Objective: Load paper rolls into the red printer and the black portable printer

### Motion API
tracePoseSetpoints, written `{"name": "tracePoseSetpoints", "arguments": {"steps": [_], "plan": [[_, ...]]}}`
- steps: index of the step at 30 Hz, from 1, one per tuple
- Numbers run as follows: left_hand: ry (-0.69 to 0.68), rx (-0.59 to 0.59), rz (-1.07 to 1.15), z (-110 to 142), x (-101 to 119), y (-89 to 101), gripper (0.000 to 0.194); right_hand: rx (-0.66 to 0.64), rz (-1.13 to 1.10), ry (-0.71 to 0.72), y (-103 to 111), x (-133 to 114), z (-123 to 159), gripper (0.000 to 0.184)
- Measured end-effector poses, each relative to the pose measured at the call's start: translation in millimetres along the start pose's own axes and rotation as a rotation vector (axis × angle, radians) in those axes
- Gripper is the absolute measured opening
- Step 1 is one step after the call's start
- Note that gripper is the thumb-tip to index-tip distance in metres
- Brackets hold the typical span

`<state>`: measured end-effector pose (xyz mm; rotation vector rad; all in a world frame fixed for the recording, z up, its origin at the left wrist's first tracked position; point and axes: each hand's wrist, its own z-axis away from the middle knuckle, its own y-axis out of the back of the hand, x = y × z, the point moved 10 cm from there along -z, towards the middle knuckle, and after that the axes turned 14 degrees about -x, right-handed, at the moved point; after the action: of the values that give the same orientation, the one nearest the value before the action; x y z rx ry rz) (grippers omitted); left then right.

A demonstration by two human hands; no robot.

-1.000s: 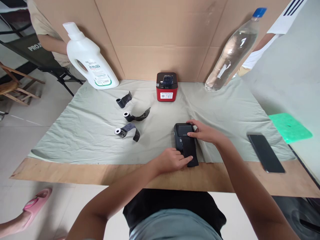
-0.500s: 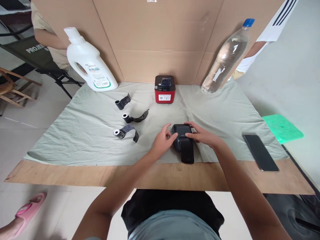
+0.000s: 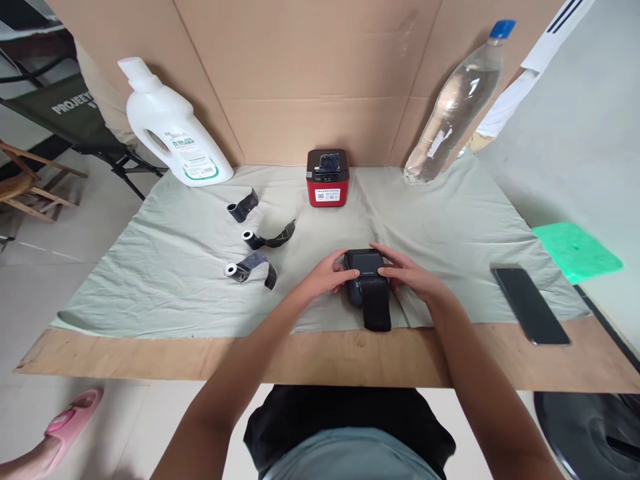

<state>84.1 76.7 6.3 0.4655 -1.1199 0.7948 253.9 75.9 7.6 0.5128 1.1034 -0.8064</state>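
Observation:
A small black portable printer lies on the cloth near the table's front edge, with a wide black paper strip hanging toward me. My left hand holds its left side, thumb on the top front and fingers along the edge. On the opposite side my right hand grips it the same way, thumb on top and index finger at the far corner. Left of my hands are three partly unrolled black paper rolls: a near roll, a middle roll and a far roll.
A red and black box-shaped printer stands at the back. A white detergent bottle and a clear water bottle lean against the cardboard. A phone and a green sheet are at right. Other people are partly visible behind.
My left hand has come closer around the printer's left side, its raised index finger now laid against the edge. My right hand stays on the printer. The camera view has shifted slightly.

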Motion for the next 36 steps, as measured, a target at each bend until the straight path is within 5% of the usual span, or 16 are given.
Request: {"name": "tracePoseSetpoints", "arguments": {"steps": [13,21,27,30,33,36], "plan": [[0.013,0.017,0.008,-1,-5,2.7,0.088,0.069,0.010,0.032,3,-1,0,0.074],[-0.019,0.029,0.011,0,-7,4.1,0.092,0.249,0.325,-0.042,1,-13,10,0.076],[-0.030,0.037,0.076,-1,-11,6.0,0.074,0.403,0.881,-0.378,-53,-38,16,0.113],[-0.041,0.044,0.126,-2,-16,7.0,0.065,0.438,0.988,-0.457,-70,-45,15,0.115],[-0.062,0.085,0.092,-2,-20,8.2,0.065,0.421,0.948,-0.390,-56,-51,11,0.110],[-0.077,0.128,-0.063,0,-20,7.0,0.065,0.458,0.903,-0.264,-9,-69,3,0.109]]}}
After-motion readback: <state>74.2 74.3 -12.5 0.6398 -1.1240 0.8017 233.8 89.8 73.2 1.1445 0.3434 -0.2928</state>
